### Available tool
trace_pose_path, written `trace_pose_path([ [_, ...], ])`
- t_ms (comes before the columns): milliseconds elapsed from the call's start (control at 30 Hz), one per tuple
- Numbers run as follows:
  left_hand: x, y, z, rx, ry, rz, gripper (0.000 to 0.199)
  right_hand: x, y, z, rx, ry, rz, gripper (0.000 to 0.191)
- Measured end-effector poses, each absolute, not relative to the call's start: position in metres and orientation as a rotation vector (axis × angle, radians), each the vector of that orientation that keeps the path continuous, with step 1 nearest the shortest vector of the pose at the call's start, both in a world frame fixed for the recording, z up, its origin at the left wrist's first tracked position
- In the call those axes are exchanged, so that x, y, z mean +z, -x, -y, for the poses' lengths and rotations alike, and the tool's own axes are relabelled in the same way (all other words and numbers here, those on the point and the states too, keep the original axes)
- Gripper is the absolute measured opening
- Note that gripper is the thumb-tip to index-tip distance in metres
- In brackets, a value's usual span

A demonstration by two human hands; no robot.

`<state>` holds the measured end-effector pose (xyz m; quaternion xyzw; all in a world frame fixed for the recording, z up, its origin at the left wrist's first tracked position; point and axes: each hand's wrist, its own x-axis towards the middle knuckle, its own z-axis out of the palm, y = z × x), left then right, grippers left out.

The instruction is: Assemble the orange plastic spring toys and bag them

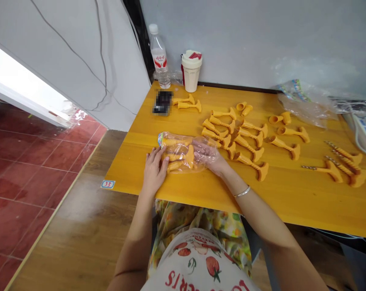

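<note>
Head view, plastic bag (180, 152) between hands (155, 169) (208, 155)

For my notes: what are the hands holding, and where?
The left hand holds a clear bag of orange parts by its left end; the right hand, seemingly under the film, its right.

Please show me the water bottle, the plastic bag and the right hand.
Water bottle (159, 60): head view, on its label.
Plastic bag (178, 158): head view, on its clear middle.
Right hand (208, 155): head view, on its back.
</note>
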<state>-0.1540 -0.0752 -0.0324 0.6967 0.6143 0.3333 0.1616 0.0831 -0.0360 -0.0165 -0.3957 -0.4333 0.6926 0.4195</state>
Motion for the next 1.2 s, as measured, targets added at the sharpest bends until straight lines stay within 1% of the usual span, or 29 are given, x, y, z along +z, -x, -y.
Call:
trace_pose_path([
  [200,-0.033,0.154,0.075,0.970,-1.986,-1.754,0.045,-0.020,-0.087,0.039,1.588,0.969,1.505,0.086],
  [267,-0.033,0.154,0.074,0.977,-1.987,-1.747,0.045,-0.017,-0.088,0.041,1.464,0.964,1.660,0.079],
  [367,-0.033,0.154,0.074,0.975,-1.988,-1.745,0.044,-0.009,-0.087,0.046,1.288,0.971,1.816,0.063],
  [433,-0.033,0.153,0.074,0.969,-1.988,-1.749,0.045,-0.002,-0.086,0.048,1.235,0.997,1.878,0.059],
  [633,-0.033,0.155,0.075,0.945,-1.989,-1.755,0.045,0.000,-0.086,0.049,1.074,1.039,2.034,0.057],
  [833,-0.033,0.155,0.075,0.939,-1.994,-1.754,0.045,-0.010,-0.089,0.048,1.021,1.070,2.088,0.055],
  [933,-0.032,0.155,0.076,0.943,-1.988,-1.757,0.045,-0.014,-0.087,0.047,0.938,1.167,2.074,0.051],
  [1067,-0.032,0.154,0.076,0.941,-1.983,-1.759,0.046,-0.018,-0.086,0.044,0.715,1.361,2.080,0.048],
  [1200,-0.033,0.155,0.076,0.942,-1.980,-1.758,0.045,-0.018,-0.086,0.044,0.685,1.471,2.050,0.045],
])
